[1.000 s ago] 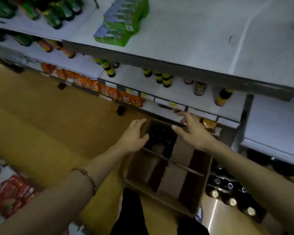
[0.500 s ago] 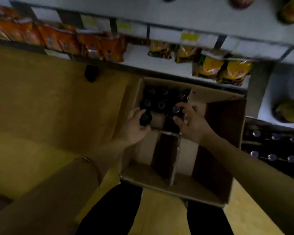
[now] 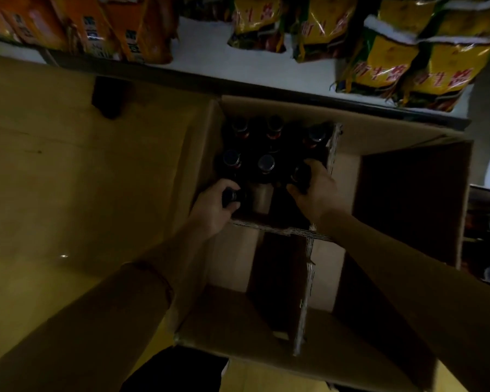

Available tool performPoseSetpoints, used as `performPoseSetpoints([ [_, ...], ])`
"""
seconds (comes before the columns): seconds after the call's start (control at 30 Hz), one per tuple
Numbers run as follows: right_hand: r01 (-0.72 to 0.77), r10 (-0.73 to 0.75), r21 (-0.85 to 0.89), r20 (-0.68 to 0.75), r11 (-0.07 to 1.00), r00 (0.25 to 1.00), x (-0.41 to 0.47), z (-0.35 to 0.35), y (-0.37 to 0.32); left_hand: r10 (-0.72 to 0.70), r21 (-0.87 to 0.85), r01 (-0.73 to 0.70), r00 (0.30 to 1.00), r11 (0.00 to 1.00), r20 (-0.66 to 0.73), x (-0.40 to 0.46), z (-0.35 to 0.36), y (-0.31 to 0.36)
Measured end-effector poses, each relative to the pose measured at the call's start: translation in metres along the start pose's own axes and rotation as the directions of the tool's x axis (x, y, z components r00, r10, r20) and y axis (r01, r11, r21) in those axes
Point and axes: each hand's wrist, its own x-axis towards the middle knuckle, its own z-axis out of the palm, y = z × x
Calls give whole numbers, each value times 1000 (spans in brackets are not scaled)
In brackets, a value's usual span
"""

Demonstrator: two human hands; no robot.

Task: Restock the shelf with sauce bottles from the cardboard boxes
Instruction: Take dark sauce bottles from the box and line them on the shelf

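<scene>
A: Nearest to us I see the cardboard box point(image 3: 317, 360) on the floor, with its dividers point(image 3: 304, 295). The near compartments look empty, but they are dark. Where are the hands?

B: Both are inside the far-left compartment. The left hand point(image 3: 212, 206) has its fingers curled around the cap and neck of one sauce bottle point(image 3: 231, 195). The right hand point(image 3: 313, 190) is closed over the top of another bottle point(image 3: 299, 176), beside the divider wall. The two hands are apart, each on its own bottle.

A: And the other bottles?

B: Five more dark bottles point(image 3: 265, 165) stand just behind the hands, close together. Beyond the box is the low shelf point(image 3: 210, 63) with orange packets point(image 3: 142, 32) and yellow packets point(image 3: 385, 63).

A: What can go wrong, in your opinion?

B: I think the grip is only at the necks, so a bottle may slip if it is lifted quickly. Also the bottles are tightly packed; a tilted lift may knock a neighbour or catch the divider. The light is poor, so I cannot tell how firm each hold is.
</scene>
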Motion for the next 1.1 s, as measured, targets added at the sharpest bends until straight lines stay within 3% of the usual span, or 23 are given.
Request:
performPoseSetpoints([
  [0.13, -141, 150, 286, -9, 948, 989, 17, 14, 13, -21, -210, 33, 998, 977, 56, 13, -3, -12],
  [0.2, -177, 197, 400, -9, 899, 980, 22, 20, 18, 15, -228, 17, 990, 974, 138, 18, -9, -16],
  [0.3, -157, 178, 427, -9, 891, 984, 29, 30, 23, 71, -147, -33, 963, 989, 259, 25, -9, -18],
  [0.43, -110, 132, 437, -20, 892, 991, 48, 37, 28, 90, -18, -89, 951, 996, 297, 34, -2, -22],
  [0.6, -65, 123, 468, -94, 881, 988, 61, 49, 36, 93, -89, -67, 940, 994, 329, 44, 2, -25],
  [0.8, -16, 105, 512, -146, 859, 984, 59, 50, 35, 184, -127, -154, 944, 980, 274, 51, 12, -30],
  [0.9, -66, 180, 519, -173, 852, 968, 41, 44, 29, 241, -141, -210, 933, 968, 266, 44, 12, -28],
  [1.1, -94, 148, 554, -54, 827, 987, -23, 15, 12, 282, -80, -271, 942, 959, 185, 2, -19, 2],
])
